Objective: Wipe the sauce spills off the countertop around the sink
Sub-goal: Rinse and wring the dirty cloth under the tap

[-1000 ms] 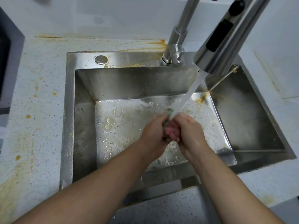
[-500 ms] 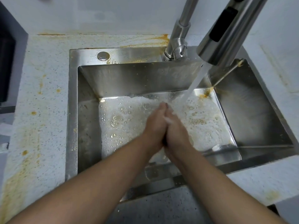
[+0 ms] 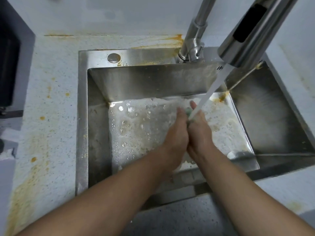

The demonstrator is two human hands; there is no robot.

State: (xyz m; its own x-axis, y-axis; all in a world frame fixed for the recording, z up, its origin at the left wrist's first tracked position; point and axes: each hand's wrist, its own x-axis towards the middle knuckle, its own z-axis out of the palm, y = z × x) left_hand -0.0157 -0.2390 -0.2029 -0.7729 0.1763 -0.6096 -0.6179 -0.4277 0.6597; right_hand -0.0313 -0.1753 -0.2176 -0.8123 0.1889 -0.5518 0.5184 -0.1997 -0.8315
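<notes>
My left hand (image 3: pixel 177 133) and my right hand (image 3: pixel 200 132) are pressed palm to palm over the steel sink (image 3: pixel 144 80), squeezing a small cloth (image 3: pixel 188 111) of which only a greenish edge shows between the fingers. Water (image 3: pixel 213 87) streams from the faucet head (image 3: pixel 245 36) onto my right fingers. The sink floor is covered in foam. Orange sauce spills (image 3: pixel 34 167) stain the speckled white countertop (image 3: pixel 54 116) to the left, and more sauce streaks (image 3: pixel 167 40) lie behind the sink by the faucet base.
A round metal cap (image 3: pixel 113 57) sits on the sink's back ledge. A dark appliance (image 3: pixel 10 65) stands at the far left edge. Sauce residue (image 3: pixel 221 98) clings in the sink's back right corner. White wall rises behind and to the right.
One second ago the pink and green cloth showed between my fingers; my hands then closed flat over it. The view has shifted slightly and the stream now hits my right fingers.
</notes>
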